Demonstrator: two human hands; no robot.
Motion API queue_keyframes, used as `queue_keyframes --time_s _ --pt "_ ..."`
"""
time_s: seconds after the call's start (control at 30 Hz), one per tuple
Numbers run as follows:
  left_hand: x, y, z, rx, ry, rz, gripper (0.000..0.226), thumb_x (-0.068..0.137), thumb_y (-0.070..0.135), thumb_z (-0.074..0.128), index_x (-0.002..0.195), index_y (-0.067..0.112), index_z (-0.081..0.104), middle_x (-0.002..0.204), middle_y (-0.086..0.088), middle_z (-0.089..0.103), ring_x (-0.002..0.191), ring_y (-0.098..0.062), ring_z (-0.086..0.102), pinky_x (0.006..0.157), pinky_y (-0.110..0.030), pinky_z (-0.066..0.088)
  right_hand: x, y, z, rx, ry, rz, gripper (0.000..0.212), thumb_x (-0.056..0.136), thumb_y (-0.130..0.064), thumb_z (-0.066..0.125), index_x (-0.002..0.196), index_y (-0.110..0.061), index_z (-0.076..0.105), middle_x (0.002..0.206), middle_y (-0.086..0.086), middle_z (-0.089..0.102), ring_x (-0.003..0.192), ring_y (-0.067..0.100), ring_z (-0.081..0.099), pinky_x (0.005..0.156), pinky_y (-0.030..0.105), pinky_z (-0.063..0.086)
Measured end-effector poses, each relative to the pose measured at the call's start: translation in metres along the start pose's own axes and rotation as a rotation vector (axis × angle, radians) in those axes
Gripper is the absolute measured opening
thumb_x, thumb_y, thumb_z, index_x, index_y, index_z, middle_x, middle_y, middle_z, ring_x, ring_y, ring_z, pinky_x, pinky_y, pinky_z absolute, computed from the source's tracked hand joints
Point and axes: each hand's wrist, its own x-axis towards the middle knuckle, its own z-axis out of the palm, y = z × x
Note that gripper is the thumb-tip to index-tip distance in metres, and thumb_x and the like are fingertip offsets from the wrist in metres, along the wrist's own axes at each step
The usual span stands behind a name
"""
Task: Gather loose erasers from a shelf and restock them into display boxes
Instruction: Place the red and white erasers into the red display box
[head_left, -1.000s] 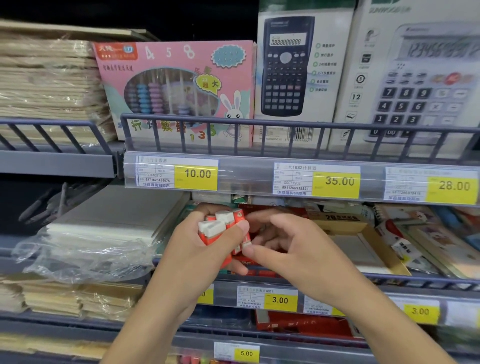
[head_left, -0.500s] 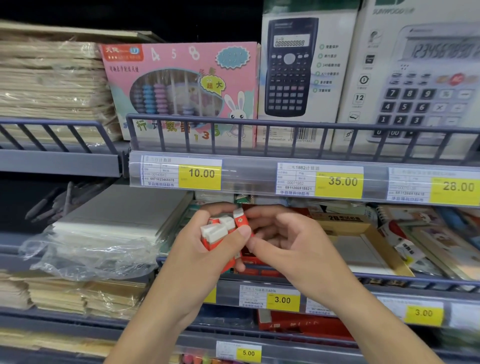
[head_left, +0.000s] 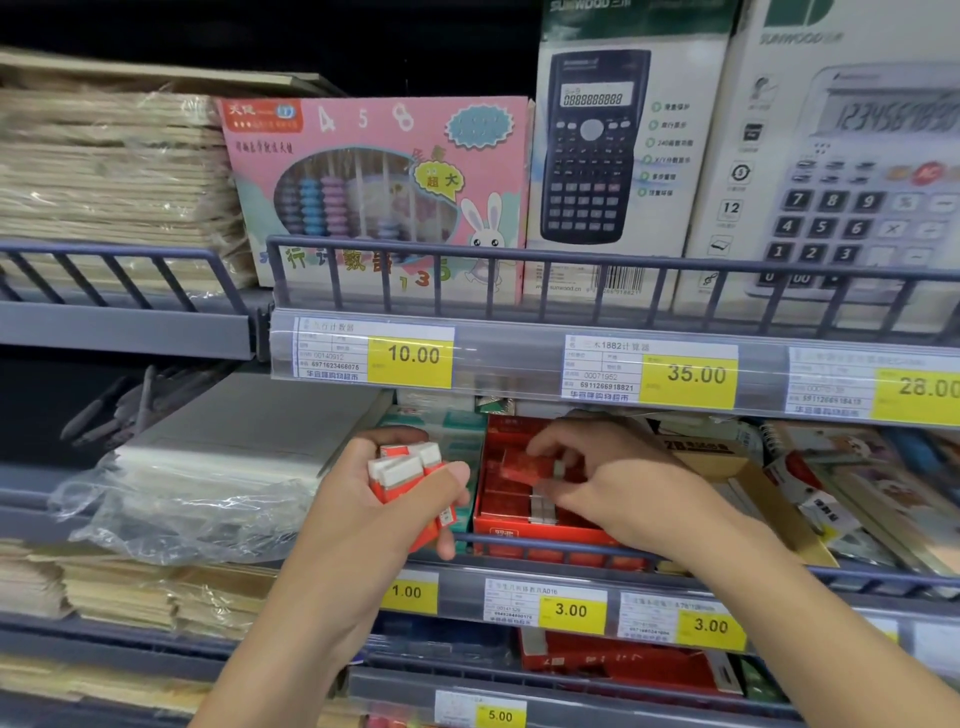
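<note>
On the far left of the middle shelf lies a flat stack of white sheets (head_left: 244, 441) with loose clear plastic wrap (head_left: 171, 512) bunched at its near edge. Just right of it, the person's left hand (head_left: 379, 514) is closed around a bundle of erasers (head_left: 410, 480), red-sleeved with white ends showing at the top; the thumb presses across the front of the bundle and the fingers wrap behind it. The bundle is held in the air just in front of the shelf rail, beside a teal box (head_left: 452, 441) that sits behind it.

To the right stands the red display box (head_left: 519, 527), open on top, with rows of red erasers already lying inside. The right hand (head_left: 618, 483) reaches over this box, its fingertips pinching a single red eraser (head_left: 530, 465) with a pale end, held low over the rows; whether it touches them cannot be told because of blur. Farther right sits an open brown cardboard box (head_left: 753, 483), tilted, among other packaged stationery.

On the shelf above stand a pink abacus box (head_left: 374, 192) and, to its right, two calculator boxes.
</note>
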Motion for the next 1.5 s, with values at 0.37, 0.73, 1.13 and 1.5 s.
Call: queue_keyframes --time_s 0.37,0.73,1.13,1.5 --pt "0.001 -0.005 -0.007 0.1 -0.039 -0.001 0.024 0.075 0.036 0.091 0.086 0.031 0.07 0.074 0.0 0.07 0.054 -0.022 0.062 0.064 -0.022 0.057 0.027 0.0 0.012 -0.127 -0.109 -0.14 0.022 0.089 -0.023 0.073 0.11 -0.03 0.072 0.111 -0.01 0.057 0.104 0.009 0.05 0.09 0.022 0.04" --pt "0.003 -0.007 0.005 0.279 -0.053 0.092 0.039 0.059 0.048 0.093 0.086 0.035 0.069 0.079 -0.001 0.076 0.053 -0.019 0.067 0.058 -0.026 0.055 -0.008 -0.029 -0.007 0.622 -0.136 -0.17 0.026 0.082 -0.056 0.068 0.105 -0.043 0.07 0.09 -0.018 0.074 0.074 0.0 0.067 0.069 0.015 0.051" --pt "-0.004 -0.004 0.003 0.142 -0.058 0.049 0.043 0.063 0.048 0.092 0.096 0.032 0.07 0.099 0.0 0.079 0.056 -0.024 0.068 0.063 -0.026 0.059 -0.01 -0.016 0.004 1.162 -0.064 -0.047 0.033 0.087 -0.027 0.072 0.116 -0.012 0.069 0.113 0.013 0.073 0.097 0.039 0.071 0.094 0.052 0.055" --pt "0.003 -0.005 0.004 0.007 -0.011 -0.042 0.049 0.054 0.042 0.101 0.092 0.035 0.072 0.071 0.002 0.064 0.051 -0.017 0.045 0.041 -0.024 0.039 -0.014 0.011 -0.017 0.519 -0.002 0.123 0.017 0.091 -0.056 0.063 0.09 -0.042 0.072 0.085 -0.016 0.074 0.07 0.001 0.067 0.072 0.014 0.049"
